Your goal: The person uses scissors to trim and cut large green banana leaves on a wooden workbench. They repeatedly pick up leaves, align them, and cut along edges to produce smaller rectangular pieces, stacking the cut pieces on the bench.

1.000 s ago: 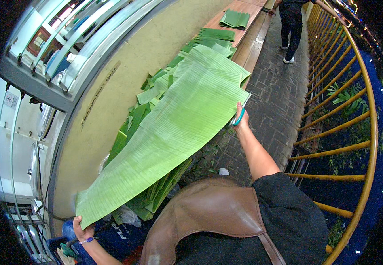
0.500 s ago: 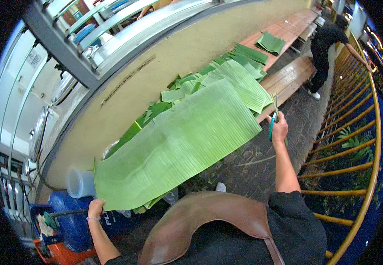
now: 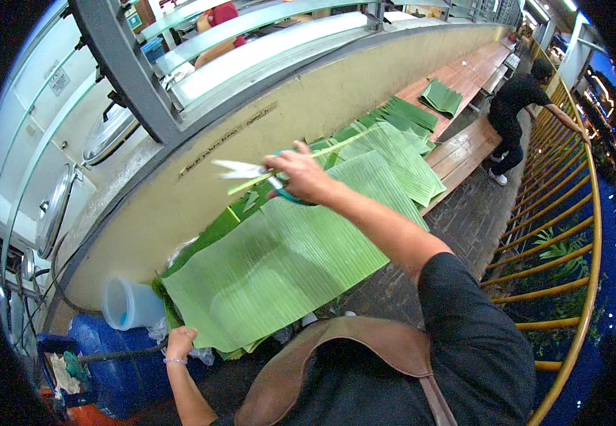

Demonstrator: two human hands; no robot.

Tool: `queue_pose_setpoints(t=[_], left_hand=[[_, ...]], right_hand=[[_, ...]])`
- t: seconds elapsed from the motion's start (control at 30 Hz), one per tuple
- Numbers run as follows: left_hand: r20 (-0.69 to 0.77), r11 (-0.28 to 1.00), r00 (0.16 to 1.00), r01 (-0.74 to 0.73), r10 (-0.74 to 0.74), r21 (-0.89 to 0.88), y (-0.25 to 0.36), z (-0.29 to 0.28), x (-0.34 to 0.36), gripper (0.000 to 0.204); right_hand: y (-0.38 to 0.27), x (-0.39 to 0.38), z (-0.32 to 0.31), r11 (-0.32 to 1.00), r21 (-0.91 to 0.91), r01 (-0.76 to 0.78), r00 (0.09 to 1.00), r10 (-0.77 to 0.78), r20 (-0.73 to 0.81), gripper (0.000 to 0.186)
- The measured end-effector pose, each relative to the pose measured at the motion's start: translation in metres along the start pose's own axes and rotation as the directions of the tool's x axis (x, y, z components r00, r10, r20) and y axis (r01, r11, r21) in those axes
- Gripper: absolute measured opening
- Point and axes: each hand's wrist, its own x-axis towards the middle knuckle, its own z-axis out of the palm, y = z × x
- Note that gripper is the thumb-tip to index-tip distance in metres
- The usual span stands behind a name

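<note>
A large banana leaf (image 3: pixel 279 255) lies spread across the middle, over a heap of other cut leaves (image 3: pixel 400 160). My left hand (image 3: pixel 181 342) is closed on its near left corner, the fingertips pinching the edge. Raised above the leaf's far edge, my right hand (image 3: pixel 299 176) holds scissors (image 3: pixel 240 170) with teal handles, the blades pointing left. The same hand also grips a long, narrow green leaf strip (image 3: pixel 347 144), which runs out to both sides of the fist.
A white bucket (image 3: pixel 134 304) and a blue drum (image 3: pixel 112 369) stand at lower left. Behind the leaves runs a low yellowish wall (image 3: pixel 212 167). A wooden bench (image 3: pixel 464 153) extends to upper right, near a co-worker in black (image 3: pixel 510 117) and a yellow railing (image 3: pixel 592 263).
My right hand has swung left across the leaf with the scissors and the thin strip. My left hand stays at the leaf's corner. The co-worker's stance has shifted slightly.
</note>
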Motion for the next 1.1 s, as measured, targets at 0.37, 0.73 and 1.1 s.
queue_pose_setpoints(t=[0.37, 0.73, 1.1], left_hand=[[-0.055, 0.979, 0.997, -0.055, 0.045, -0.197, -0.028, 0.006, -0.003, 0.021], [-0.316, 1.000, 0.949, -0.020, 0.018, -0.002, -0.009, -0.009, -0.035, 0.020], [-0.477, 0.955, 0.876, 0.196, -0.069, 0.222, 0.001, -0.019, -0.043, 0.029]], right_hand=[[-0.072, 0.060, 0.043, 0.543, 0.808, -0.229, 0.968, 0.037, 0.250, 0.073], [0.168, -0.096, -0.049, 0.592, -0.063, -0.804, 0.590, 0.806, 0.048, 0.067], [0.339, -0.227, -0.072, 0.476, -0.324, -0.817, 0.489, 0.871, 0.045, 0.044]])
